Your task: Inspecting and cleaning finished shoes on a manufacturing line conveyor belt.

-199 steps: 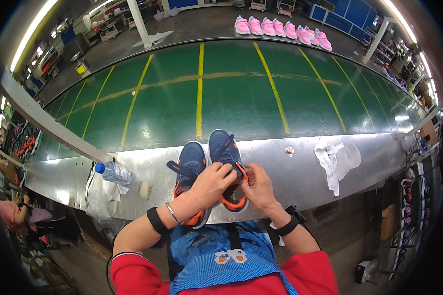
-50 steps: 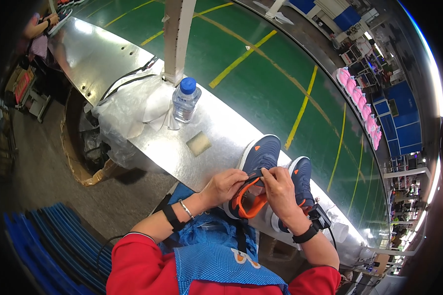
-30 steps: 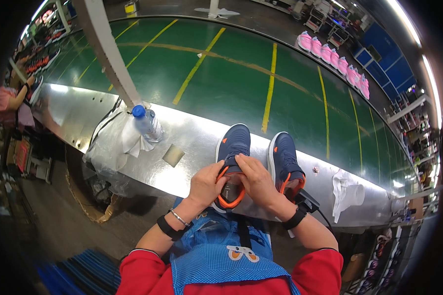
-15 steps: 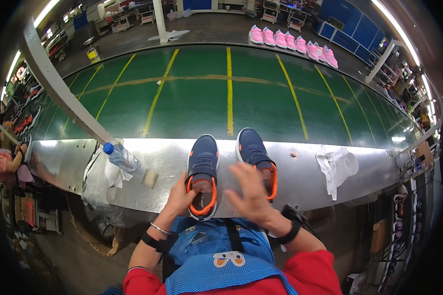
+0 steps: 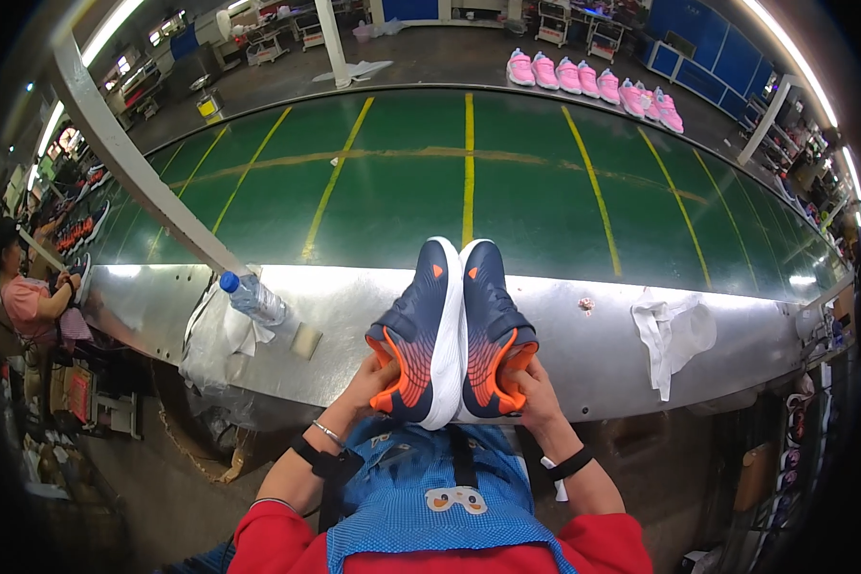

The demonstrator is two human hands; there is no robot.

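Two navy sneakers with orange heels and linings are together in front of me, white soles side by side and toes pointing away. My left hand [image 5: 366,384] grips the left sneaker [image 5: 414,320] at its heel opening, the fingers partly inside the collar. That shoe is tipped so its outer side and white sole edge show. My right hand [image 5: 540,391] is closed around the collar of the right sneaker [image 5: 491,311], its fingers also partly hidden inside. Beneath them is a shiny metal ledge [image 5: 569,368].
Beyond the ledge lies a green conveyor belt [image 5: 402,215] with yellow lines. A water bottle [image 5: 256,298], a small beige pad [image 5: 306,341] and a white cloth [image 5: 652,335] lie on the ledge. Pink shoes [image 5: 584,81] line the far edge. A post [image 5: 153,196] slants at left, near another person [image 5: 31,304].
My right hand, open and blurred before, now grips the right sneaker. Both shoes have been brought together and tilted, sole edges meeting. The view has shifted slightly.
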